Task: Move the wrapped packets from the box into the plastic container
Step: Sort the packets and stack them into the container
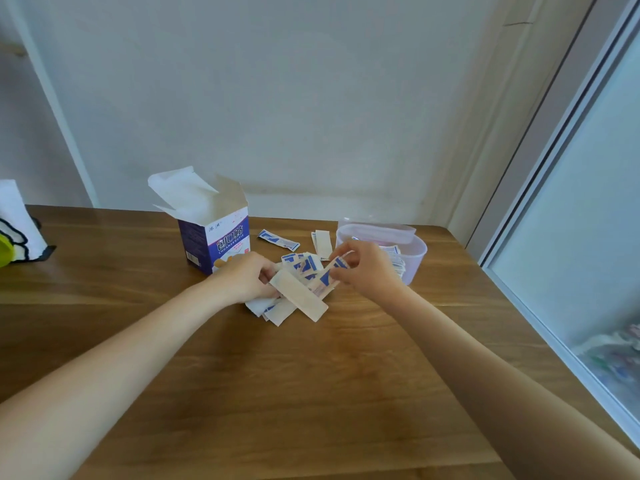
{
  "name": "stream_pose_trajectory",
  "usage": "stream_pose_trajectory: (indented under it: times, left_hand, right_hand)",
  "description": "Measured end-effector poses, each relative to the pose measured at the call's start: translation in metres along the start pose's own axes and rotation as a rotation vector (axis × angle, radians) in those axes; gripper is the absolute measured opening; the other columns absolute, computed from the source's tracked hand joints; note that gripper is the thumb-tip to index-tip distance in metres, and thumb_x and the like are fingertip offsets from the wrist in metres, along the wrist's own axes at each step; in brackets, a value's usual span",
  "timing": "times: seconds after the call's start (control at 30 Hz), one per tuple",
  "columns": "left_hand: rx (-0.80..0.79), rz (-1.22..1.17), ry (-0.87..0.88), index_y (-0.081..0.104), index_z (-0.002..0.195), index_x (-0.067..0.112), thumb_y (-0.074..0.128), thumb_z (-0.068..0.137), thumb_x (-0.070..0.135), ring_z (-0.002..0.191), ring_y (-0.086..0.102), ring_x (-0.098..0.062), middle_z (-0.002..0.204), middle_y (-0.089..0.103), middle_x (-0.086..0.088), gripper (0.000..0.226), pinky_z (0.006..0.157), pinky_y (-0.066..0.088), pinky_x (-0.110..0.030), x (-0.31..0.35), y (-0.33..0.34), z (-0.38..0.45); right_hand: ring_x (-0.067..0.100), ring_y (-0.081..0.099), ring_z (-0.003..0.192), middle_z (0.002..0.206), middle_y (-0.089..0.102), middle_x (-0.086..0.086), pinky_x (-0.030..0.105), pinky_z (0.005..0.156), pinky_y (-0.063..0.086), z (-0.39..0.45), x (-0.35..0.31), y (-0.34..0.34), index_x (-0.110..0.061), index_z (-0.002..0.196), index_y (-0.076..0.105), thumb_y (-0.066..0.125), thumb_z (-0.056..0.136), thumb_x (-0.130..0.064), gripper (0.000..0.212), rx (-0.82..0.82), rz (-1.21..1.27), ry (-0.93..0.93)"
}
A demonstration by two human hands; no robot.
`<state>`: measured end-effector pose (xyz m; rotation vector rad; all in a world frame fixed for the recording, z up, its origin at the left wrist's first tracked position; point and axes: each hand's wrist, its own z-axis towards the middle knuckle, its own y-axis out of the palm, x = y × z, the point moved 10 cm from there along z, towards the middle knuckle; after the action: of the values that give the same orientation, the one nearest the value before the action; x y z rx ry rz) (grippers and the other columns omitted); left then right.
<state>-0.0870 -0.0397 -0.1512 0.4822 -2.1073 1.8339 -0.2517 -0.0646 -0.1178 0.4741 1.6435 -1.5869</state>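
There is one view only, from a camera on the person's head. It looks forward and down over a table [311, 393] toward a wall [277, 98]. Both forearms enter from the bottom edge. The wide lens bends straight lines near the picture's sides.
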Motion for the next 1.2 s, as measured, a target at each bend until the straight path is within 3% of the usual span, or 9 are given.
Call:
stream_pose_trajectory:
  times: [0.13,0.27,0.43,0.57,0.67,0.8,0.93,1.07,1.2]
  left_hand:
    - [0.124,-0.075,-0.013,0.052,0.071,0.021,0.065,0.084,0.026,0.078,0.050,-0.011,0.075,0.054,0.007,0.019,0.058,0.036,-0.017,-0.008,-0.021,-0.001]
    - [0.191,-0.120,0.007,0.044,0.059,0.019,0.063,0.085,0.016,0.066,0.047,-0.013,0.064,0.049,0.004,0.033,0.055,0.035,-0.020,-0.001,-0.029,-0.005]
    - [0.073,-0.255,0.078,0.056,0.071,0.021,0.073,0.077,0.031,0.068,0.049,-0.006,0.075,0.055,0.009,0.021,0.065,0.042,-0.022,0.018,-0.016,-0.009]
    - [0.100,-0.476,0.100,0.062,0.079,0.023,0.067,0.083,0.010,0.088,0.057,-0.011,0.096,0.062,0.004,0.014,0.072,0.048,-0.025,0.025,-0.019,-0.009]
    - [0.126,-0.544,0.109,0.057,0.079,0.024,0.064,0.085,0.008,0.090,0.058,-0.014,0.089,0.062,0.005,0.018,0.064,0.044,-0.019,0.029,-0.022,-0.008]
    - [0.095,-0.497,0.156,0.051,0.088,0.026,0.063,0.087,0.014,0.089,0.057,-0.013,0.094,0.064,0.002,0.017,0.066,0.045,-0.022,0.042,-0.019,-0.006]
    - [0.003,-0.214,0.298,0.049,0.097,0.028,0.061,0.088,0.021,0.085,0.058,-0.012,0.096,0.064,0.008,0.017,0.071,0.045,-0.023,0.069,-0.008,-0.010]
    - [0.032,-0.177,0.331,0.042,0.098,0.023,0.061,0.088,0.022,0.075,0.053,0.000,0.096,0.061,0.012,0.022,0.061,0.036,-0.014,0.079,-0.007,-0.011]
    - [0.112,-0.144,0.253,0.048,0.109,0.021,0.057,0.090,0.016,0.101,0.057,-0.013,0.112,0.062,0.003,0.021,0.078,0.044,-0.021,0.062,-0.013,0.000]
  right_hand:
    - [0.017,0.064,0.095,0.107,0.067,0.008,0.030,0.074,0.056,-0.002,-0.002,-0.015,-0.016,0.097,0.056,0.066,0.083,-0.012,0.018,0.052,0.029,0.026]
    - [0.012,0.058,0.082,0.104,0.069,0.007,0.013,0.054,0.042,-0.002,-0.004,-0.008,-0.007,0.098,0.062,0.065,0.083,-0.012,0.015,-0.023,-0.178,0.012]
    - [0.008,0.048,0.061,0.086,0.065,0.007,0.010,0.045,0.033,-0.008,-0.007,-0.020,-0.005,0.091,0.065,0.065,0.084,-0.013,0.011,0.057,-0.182,-0.028]
    - [0.011,0.051,0.063,0.089,0.066,0.006,0.024,0.059,0.042,-0.009,-0.008,-0.038,-0.016,0.076,0.058,0.061,0.086,-0.011,0.011,0.119,0.048,-0.008]
    - [0.011,0.052,0.069,0.088,0.067,0.004,0.028,0.068,0.042,-0.010,-0.012,-0.043,-0.016,0.080,0.059,0.062,0.086,-0.014,0.007,0.105,0.107,-0.003]
    - [0.011,0.053,0.078,0.078,0.061,-0.006,0.020,0.069,0.044,-0.014,-0.021,-0.030,-0.016,0.083,0.065,0.055,0.092,-0.017,0.013,-0.020,0.070,-0.050]
    - [0.018,0.051,0.099,0.106,0.058,0.006,0.027,0.086,0.041,-0.017,-0.040,-0.017,-0.004,0.098,0.065,0.052,0.093,-0.015,0.018,-0.061,-0.104,-0.216]
    - [0.016,0.056,0.076,0.094,0.068,0.011,0.020,0.058,0.040,-0.013,-0.032,-0.007,-0.008,0.094,0.067,0.059,0.088,-0.016,0.013,-0.083,-0.193,-0.191]
    - [0.012,0.058,0.083,0.096,0.065,0.001,0.015,0.063,0.046,-0.014,-0.025,-0.022,-0.012,0.101,0.062,0.062,0.087,-0.013,0.015,0.021,-0.135,-0.197]
